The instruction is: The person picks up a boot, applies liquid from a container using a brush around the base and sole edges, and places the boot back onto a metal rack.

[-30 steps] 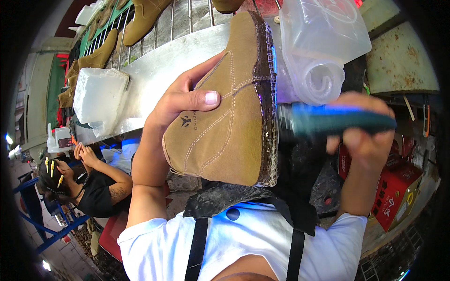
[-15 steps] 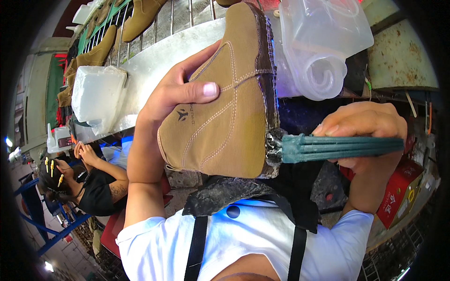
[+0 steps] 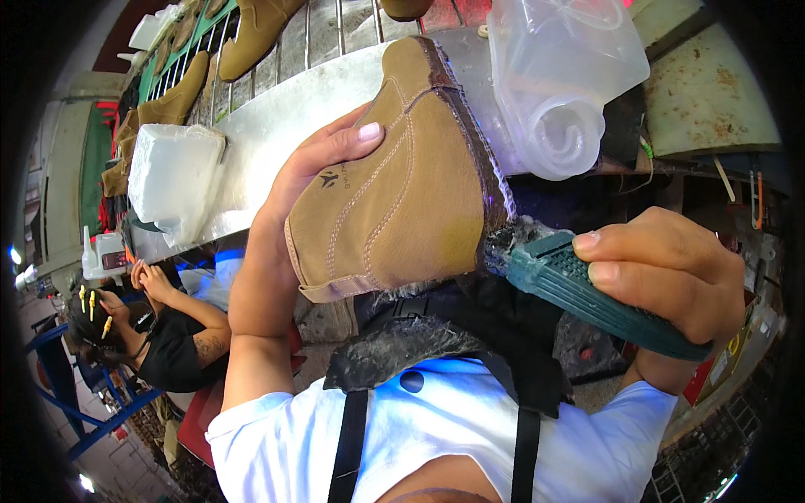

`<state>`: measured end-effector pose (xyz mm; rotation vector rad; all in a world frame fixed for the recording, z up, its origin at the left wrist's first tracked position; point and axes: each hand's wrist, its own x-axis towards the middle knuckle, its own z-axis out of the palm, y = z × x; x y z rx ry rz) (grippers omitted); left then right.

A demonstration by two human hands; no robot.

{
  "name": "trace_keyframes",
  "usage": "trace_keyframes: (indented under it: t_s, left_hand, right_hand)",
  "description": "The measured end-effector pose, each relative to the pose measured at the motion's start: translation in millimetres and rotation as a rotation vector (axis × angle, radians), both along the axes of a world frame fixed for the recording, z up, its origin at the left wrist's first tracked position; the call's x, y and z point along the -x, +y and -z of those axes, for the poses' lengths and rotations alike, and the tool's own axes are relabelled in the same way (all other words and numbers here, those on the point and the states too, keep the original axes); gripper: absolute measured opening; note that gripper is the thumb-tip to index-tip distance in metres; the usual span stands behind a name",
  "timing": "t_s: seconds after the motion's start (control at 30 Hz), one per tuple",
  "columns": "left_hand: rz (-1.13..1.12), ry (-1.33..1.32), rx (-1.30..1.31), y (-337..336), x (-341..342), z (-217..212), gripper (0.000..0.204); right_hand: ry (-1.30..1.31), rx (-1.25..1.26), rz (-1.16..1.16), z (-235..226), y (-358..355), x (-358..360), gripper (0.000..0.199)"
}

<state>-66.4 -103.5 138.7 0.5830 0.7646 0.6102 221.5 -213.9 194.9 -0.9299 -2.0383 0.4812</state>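
A tan ankle boot [image 3: 402,201] with light stitching lies tilted across the middle, its underside edge facing right. My left hand [image 3: 327,155] is closed around its far left side, the thumb flat on the upper. My right hand [image 3: 679,268] grips the ridged green handle of a brush [image 3: 579,289]. The brush's dark, clumped bristles touch the lower edge of the boot near the heel. A dark, wet-looking band runs along that edge. My fingers below the brush handle are partly hidden.
A translucent plastic container [image 3: 570,75] stands at the far right, on a pale metal-topped bench [image 3: 306,96]. A cloudy block-shaped container [image 3: 174,172] sits at the left. Several tan boots [image 3: 251,38] lie on a rack behind. Another person [image 3: 180,348] sits at the left.
The boot has turned and dropped slightly toward me. The brush has tilted, its handle end swinging down and to the right, while its bristles stay at the boot's edge.
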Motion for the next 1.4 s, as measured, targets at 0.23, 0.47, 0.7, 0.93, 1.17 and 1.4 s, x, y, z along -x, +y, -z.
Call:
trace_keyframes:
  t_s: [0.23,0.47,0.7,0.93,1.17,1.4]
  left_hand:
    - [-0.105,0.071,0.158,-7.6,-3.5,-2.9,0.048]
    - [-0.123,-0.020,0.220,-13.1,1.9,-0.5,0.041]
    - [-0.102,-0.066,0.299,-27.3,3.9,-3.6,0.042]
    - [-0.087,-0.100,0.318,-44.3,10.6,-8.9,0.044]
    - [0.008,-0.153,0.302,-43.8,-0.4,-0.7,0.046]
    - [0.110,-0.195,0.248,-51.4,6.9,18.8,0.049]
  right_hand:
    - [-0.251,0.000,-0.135,-32.2,4.0,-20.5,0.027]
    - [-0.428,-0.054,-0.204,-62.1,19.4,-26.1,0.031]
    - [-0.474,-0.036,-0.306,-84.9,45.1,-29.3,0.030]
    - [-0.294,-0.018,-0.334,-75.2,60.1,-32.0,0.029]
    - [-0.254,-0.030,-0.295,-82.2,53.0,-32.0,0.029]
    - [-0.416,-0.045,-0.419,-103.9,50.6,-21.8,0.028]
